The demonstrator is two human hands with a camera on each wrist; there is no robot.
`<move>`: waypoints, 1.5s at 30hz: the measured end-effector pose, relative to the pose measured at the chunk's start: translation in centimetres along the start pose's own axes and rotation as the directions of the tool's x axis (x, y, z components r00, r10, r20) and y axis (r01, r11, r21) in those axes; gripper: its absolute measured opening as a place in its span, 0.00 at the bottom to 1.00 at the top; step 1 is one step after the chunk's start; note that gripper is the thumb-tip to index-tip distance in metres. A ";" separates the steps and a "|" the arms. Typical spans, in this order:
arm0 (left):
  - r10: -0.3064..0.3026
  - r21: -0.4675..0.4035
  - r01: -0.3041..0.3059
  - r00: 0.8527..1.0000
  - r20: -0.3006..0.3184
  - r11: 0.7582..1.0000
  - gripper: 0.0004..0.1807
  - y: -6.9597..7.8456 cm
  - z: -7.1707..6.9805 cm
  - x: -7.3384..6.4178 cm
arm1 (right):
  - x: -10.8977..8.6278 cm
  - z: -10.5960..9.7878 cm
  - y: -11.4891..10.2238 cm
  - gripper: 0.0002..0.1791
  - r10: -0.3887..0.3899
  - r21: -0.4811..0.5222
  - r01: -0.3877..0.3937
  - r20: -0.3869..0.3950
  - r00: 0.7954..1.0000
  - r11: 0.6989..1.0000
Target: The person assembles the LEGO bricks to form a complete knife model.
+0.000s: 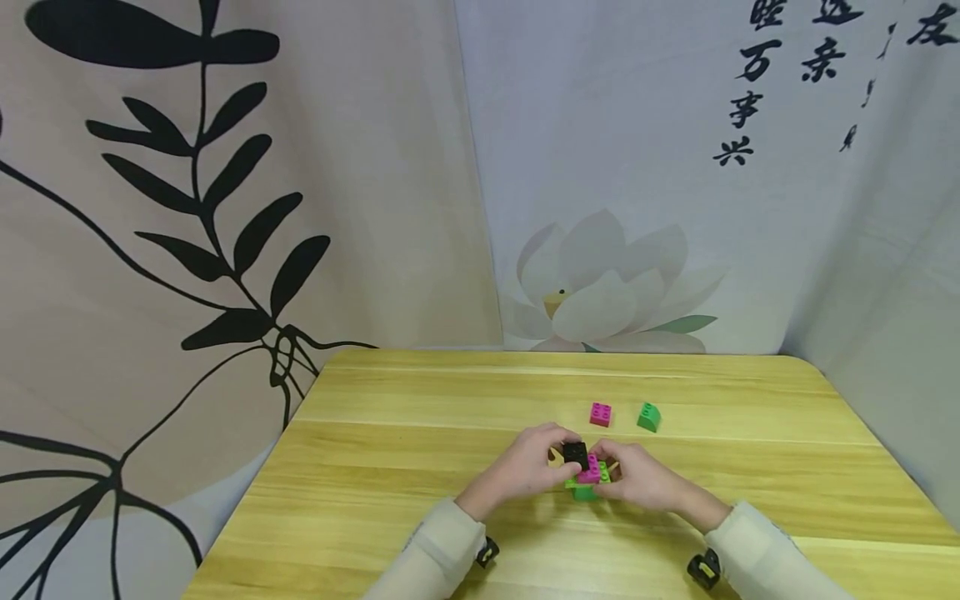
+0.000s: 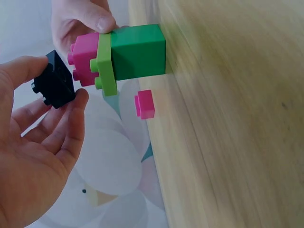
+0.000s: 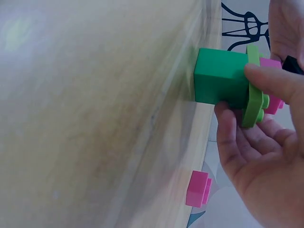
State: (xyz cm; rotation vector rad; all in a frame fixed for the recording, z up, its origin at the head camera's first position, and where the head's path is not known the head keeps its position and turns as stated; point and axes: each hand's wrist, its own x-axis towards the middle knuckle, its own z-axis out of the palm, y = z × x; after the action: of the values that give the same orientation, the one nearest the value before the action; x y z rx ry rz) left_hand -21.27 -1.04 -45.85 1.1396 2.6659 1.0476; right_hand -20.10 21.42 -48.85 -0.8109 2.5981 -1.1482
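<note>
My left hand (image 1: pixel 528 464) pinches a black toy building brick (image 2: pixel 55 80) between thumb and fingers, its studs facing up and away from the table. Right beside it stands a stack: a dark green block (image 3: pixel 219 78) at the bottom, a wider light green plate (image 2: pixel 106 71) on it, and a pink brick (image 2: pixel 85 56) on top. In the left wrist view a small gap separates the black brick from the pink one. My right hand (image 1: pixel 643 477) grips the stack around the green block and plate, thumb on one side, fingers on the other.
Behind the hands on the wooden table (image 1: pixel 420 392) lie a loose pink brick (image 1: pixel 601 414) and a green brick with a curved side (image 1: pixel 648 417). Printed curtains (image 1: pixel 397 208) hang beyond the table's back edge. Each wrist wears a small black camera.
</note>
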 end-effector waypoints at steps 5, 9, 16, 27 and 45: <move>-0.004 0.006 0.004 1.000 0.017 1.000 0.19 -0.1 0.3 0.1 | 0.1 0.1 0.0 0.18 0.007 0.006 -0.007 -0.001 1.000 1.000; -0.020 0.008 0.019 0.999 0.039 1.000 0.20 -0.2 0.5 0.2 | 0.1 0.1 -0.1 0.17 0.010 0.011 -0.010 0.003 1.000 1.000; -0.022 0.021 0.021 0.998 0.066 1.000 0.22 0.0 0.4 0.6 | 0.2 0.2 -0.2 0.15 0.020 0.034 -0.020 0.000 1.000 0.999; -0.025 0.012 0.024 0.996 0.082 1.000 0.21 0.2 0.2 0.7 | 0.4 0.2 -0.3 0.15 0.026 0.025 -0.026 -0.009 1.000 0.999; 0.012 0.102 -0.022 0.995 0.097 0.995 0.17 0.3 0.2 1.0 | 0.4 0.3 -0.4 0.16 0.012 0.003 -0.012 -0.006 1.000 1.000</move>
State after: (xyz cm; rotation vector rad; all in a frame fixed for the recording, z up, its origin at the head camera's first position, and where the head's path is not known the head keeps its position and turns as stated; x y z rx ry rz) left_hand -21.73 -0.14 -45.60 1.2006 2.6664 0.8430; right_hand -20.18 20.86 -48.74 -0.7919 2.6024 -1.1526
